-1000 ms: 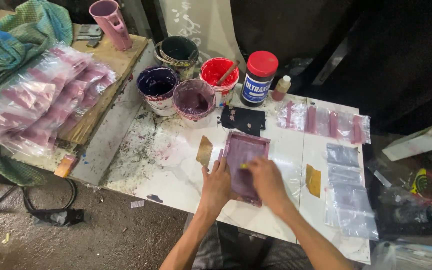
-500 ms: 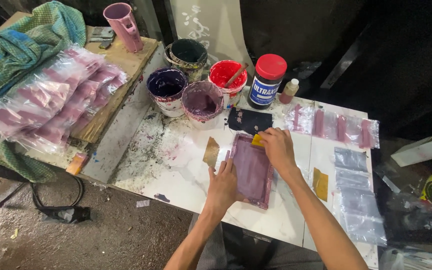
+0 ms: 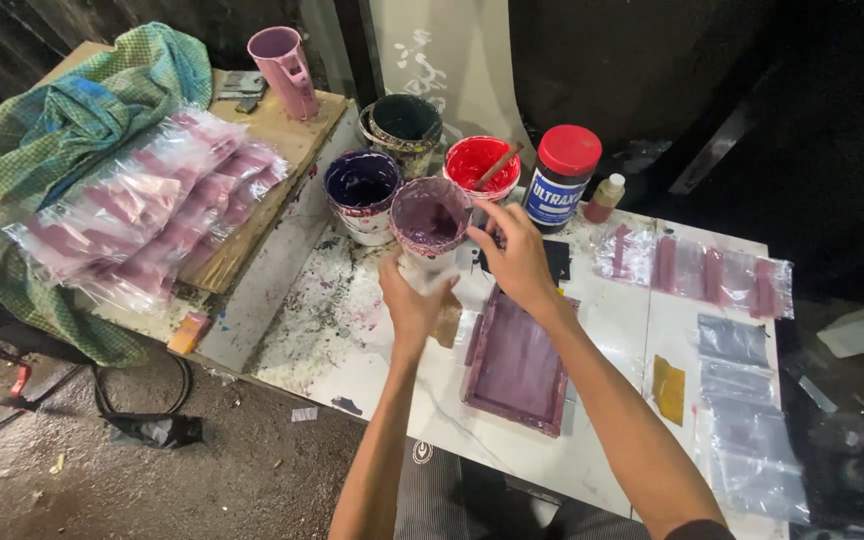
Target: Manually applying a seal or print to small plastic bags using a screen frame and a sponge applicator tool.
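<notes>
Mauve ink tub [image 3: 431,222] lifted just beyond the purple printing frame [image 3: 515,362]: my left hand [image 3: 411,298] clasps its base, right hand [image 3: 518,257] pinches something small beside its rim; frame waits unattended on the tabletop [image 3: 607,330].

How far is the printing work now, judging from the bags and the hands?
Done: a heap of clear plastic bags with mauve prints lies on the wooden board at left, and four printed ones lie at the table's far edge.
In hand: the left hand holds the mauve paint tub; the right hand is at its rim, above the mauve printing frame.
Left: blank clear bags wait at right.
</notes>
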